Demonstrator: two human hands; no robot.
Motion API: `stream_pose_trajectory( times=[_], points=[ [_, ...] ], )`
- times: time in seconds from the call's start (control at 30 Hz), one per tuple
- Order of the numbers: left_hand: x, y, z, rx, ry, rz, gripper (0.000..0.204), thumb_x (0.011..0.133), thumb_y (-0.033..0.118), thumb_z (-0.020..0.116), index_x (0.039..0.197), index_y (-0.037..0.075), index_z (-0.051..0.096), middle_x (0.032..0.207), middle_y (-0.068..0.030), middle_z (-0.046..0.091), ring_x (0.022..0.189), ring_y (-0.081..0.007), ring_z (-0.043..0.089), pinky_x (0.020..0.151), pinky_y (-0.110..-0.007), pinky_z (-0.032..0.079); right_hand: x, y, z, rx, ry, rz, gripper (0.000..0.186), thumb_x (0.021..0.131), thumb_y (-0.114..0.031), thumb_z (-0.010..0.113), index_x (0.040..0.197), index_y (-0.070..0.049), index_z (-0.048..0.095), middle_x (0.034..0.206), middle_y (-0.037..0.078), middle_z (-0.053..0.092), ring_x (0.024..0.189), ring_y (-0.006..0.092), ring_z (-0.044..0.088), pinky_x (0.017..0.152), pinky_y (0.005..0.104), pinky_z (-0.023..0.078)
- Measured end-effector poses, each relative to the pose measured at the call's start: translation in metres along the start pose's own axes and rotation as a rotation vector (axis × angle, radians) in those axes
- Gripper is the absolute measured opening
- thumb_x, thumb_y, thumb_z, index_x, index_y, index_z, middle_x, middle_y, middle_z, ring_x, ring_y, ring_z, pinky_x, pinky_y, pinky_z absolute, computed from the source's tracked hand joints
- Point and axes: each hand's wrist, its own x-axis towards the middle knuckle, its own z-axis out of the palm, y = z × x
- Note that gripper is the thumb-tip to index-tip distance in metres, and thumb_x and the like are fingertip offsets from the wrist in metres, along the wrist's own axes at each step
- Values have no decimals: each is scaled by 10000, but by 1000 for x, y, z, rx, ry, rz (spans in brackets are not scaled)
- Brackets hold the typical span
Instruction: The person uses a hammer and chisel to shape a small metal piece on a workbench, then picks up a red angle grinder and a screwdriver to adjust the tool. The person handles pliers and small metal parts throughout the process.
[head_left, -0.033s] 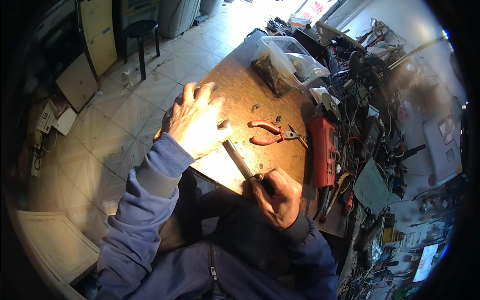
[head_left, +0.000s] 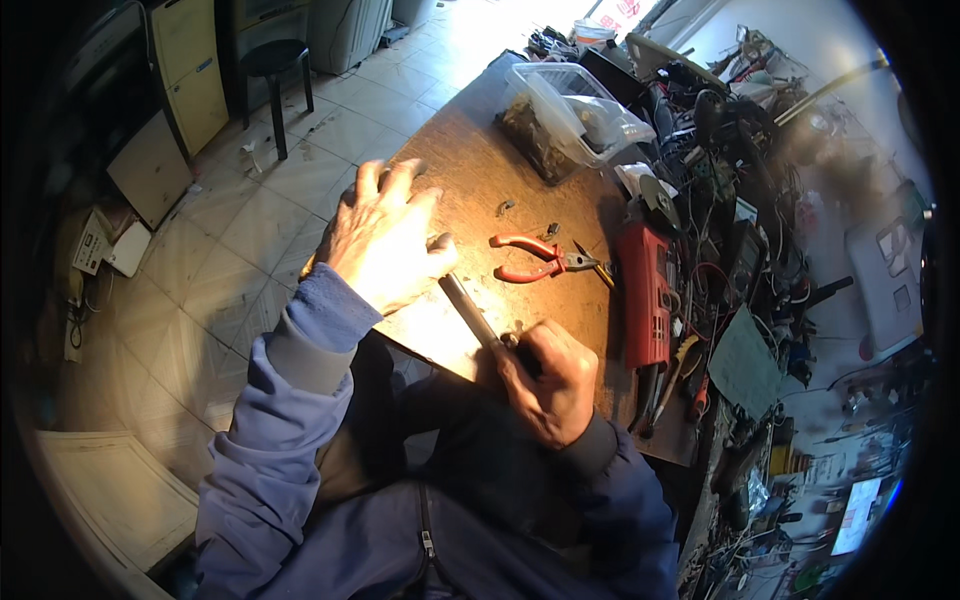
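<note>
Landmark: red-handled pliers [head_left: 558,263], flat on the wooden bench [head_left: 445,165], handles toward the left hand; probably parked there for easy reach.
Dark rod [head_left: 468,312]: the thing in hand; below and left of the pliers, slanting, far end toward the left hand.
Right hand [head_left: 550,385]: below the pliers, fingers curled and clamped on the rod's near end; a grip that likely steers it while leaving the far end free.
Left hand [head_left: 390,240]: left of the pliers, back up, fingers bent and spaced, thumb just beyond the rod's far end. Palm hidden; cannot tell whether it grips anything. Perhaps bracing at the bench edge.
Red device [head_left: 643,300]: right of the pliers, perhaps set aside for working room.
Clear bin [head_left: 556,85]: beyond the pliers, likely keeping loose stuff together.
</note>
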Motion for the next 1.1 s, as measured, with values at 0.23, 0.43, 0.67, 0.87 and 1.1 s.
stream_pose_trajectory(
  times=[0.23,0.43,0.67,0.87,1.1],
  points=[
    [-1,0,2,2,-2,2,512,878,336,688,1264,0,685,1525,-208,471,1424,-431,371,1082,-610,450,-8,-3,-4,11,-5,21,176,838,-25,788,838,-9,613,755,172,551,633,370,589,567,432,461],
    [-1,0,1,11,-13,-12,528,876,349,693,1274,2,684,1530,-216,472,1429,-436,368,1112,-612,426,4,2,2,9,-24,-35,169,847,-27,768,848,13,604,743,176,543,649,359,570,588,401,444],
    [-3,-3,3,-11,-11,-19,525,879,346,691,1288,17,687,1534,-212,474,1436,-436,363,1099,-614,436,9,-1,8,32,1,-25,186,846,-16,779,822,-13,594,765,166,561,620,362,590,569,428,464],
    [0,0,1,2,6,-18,498,875,342,698,1250,15,695,1539,-210,464,1427,-433,371,1097,-613,441,-3,-1,-3,8,-9,-1,183,842,-23,782,834,-16,600,746,165,547,622,366,583,567,431,454],
    [-2,0,3,20,-1,-8,503,870,352,699,1250,22,696,1514,-206,484,1414,-426,381,1081,-603,448,-2,6,-3,313,-24,321,143,936,-36,722,837,19,636,738,55,642,617,156,579,586,304,439]
  ],
)
